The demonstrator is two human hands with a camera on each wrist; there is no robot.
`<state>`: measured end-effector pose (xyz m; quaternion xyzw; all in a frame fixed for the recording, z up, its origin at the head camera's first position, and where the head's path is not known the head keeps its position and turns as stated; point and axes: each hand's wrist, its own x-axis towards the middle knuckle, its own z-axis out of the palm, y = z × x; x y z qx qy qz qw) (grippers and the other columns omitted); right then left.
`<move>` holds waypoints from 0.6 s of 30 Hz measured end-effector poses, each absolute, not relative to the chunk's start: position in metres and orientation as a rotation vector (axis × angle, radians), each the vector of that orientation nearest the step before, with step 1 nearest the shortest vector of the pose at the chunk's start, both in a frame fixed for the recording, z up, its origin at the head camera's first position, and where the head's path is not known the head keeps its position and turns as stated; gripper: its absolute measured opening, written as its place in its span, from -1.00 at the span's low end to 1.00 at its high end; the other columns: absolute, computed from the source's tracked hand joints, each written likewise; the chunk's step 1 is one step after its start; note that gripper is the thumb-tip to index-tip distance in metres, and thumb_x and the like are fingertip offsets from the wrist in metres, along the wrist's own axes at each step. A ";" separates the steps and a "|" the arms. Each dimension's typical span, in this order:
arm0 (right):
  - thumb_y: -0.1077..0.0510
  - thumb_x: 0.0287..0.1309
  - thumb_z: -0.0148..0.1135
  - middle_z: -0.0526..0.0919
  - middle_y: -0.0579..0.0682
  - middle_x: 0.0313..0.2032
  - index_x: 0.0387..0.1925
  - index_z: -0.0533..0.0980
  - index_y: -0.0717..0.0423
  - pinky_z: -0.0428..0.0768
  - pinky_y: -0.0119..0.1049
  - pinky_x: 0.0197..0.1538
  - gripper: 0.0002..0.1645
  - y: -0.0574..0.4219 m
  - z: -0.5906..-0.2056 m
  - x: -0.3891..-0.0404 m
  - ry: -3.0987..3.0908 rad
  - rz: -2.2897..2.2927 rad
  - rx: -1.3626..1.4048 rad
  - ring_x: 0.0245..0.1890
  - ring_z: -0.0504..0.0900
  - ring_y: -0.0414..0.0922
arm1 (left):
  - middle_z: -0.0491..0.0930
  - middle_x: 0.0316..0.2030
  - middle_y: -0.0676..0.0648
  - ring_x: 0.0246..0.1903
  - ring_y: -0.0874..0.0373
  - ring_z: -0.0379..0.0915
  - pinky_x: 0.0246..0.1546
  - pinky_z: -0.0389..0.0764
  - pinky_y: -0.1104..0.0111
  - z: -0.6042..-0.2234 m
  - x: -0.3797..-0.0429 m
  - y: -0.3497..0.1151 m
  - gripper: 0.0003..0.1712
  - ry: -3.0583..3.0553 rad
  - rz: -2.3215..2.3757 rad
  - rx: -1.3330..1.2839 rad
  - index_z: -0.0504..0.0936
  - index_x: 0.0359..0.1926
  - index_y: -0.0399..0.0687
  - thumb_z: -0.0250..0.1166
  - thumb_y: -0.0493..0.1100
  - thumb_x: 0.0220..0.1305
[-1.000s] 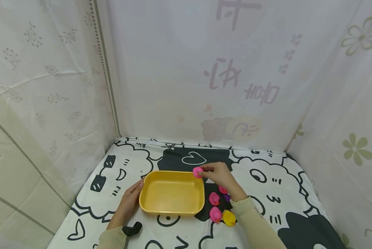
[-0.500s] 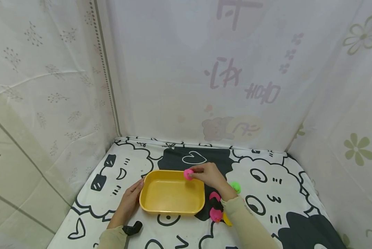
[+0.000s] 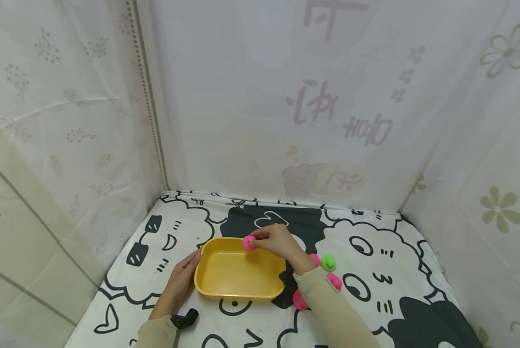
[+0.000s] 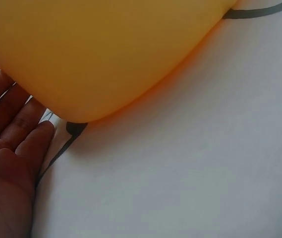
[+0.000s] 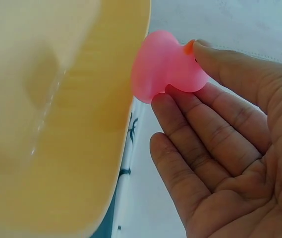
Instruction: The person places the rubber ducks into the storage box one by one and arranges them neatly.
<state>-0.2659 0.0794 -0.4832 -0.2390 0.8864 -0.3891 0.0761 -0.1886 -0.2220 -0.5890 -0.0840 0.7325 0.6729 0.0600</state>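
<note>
A pink rubber duck [image 3: 248, 243] is pinched between the thumb and fingertips of my right hand [image 3: 278, 240]. In the head view it is over the far part of a yellow tray [image 3: 240, 296]; the right wrist view shows the duck [image 5: 163, 67] by the tray's rim, its orange beak under the thumb. My left hand [image 3: 183, 278] lies along the tray's left side. In the left wrist view, the left fingers [image 4: 19, 116] are fairly straight and touch the outer wall. Where the left thumb lies is unclear.
Right of the tray are more ducks: a green duck [image 3: 328, 263], a pink duck [image 3: 334, 281] and another pink duck [image 3: 300, 300], partly behind my right sleeve [image 3: 329, 304]. A patterned black-and-white cloth [image 3: 155, 290] covers the table. Printed curtains [image 3: 251, 121] enclose the back and sides.
My right hand has moved left with the pink duck, from the tray's far right corner along its far side. The green duck has come into view behind the arm. My left hand has stayed put.
</note>
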 end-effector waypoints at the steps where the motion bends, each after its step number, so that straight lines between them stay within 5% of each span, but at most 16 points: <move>1: -0.08 0.18 0.45 0.77 -0.21 -0.22 -0.06 0.75 -0.04 0.70 -0.35 -0.11 -0.66 0.076 -0.483 -0.267 2.651 -1.162 -0.718 -0.18 0.69 -0.23 | 0.23 0.49 -0.05 0.51 -0.01 0.02 0.38 0.24 0.17 -0.588 -0.189 -0.222 -0.15 2.217 2.034 -0.257 0.35 0.47 -0.04 0.05 0.40 0.41; 18: -0.02 0.16 0.47 0.75 -0.21 -0.26 -0.11 0.76 0.02 0.64 -0.44 -0.17 -0.69 0.017 -0.491 -0.271 2.570 -1.041 -0.747 -0.30 0.59 -0.27 | 0.25 0.48 -0.05 0.51 -0.02 0.04 0.41 0.21 0.12 -0.587 -0.189 -0.220 -0.14 2.220 2.023 -0.289 0.36 0.47 -0.03 0.05 0.42 0.39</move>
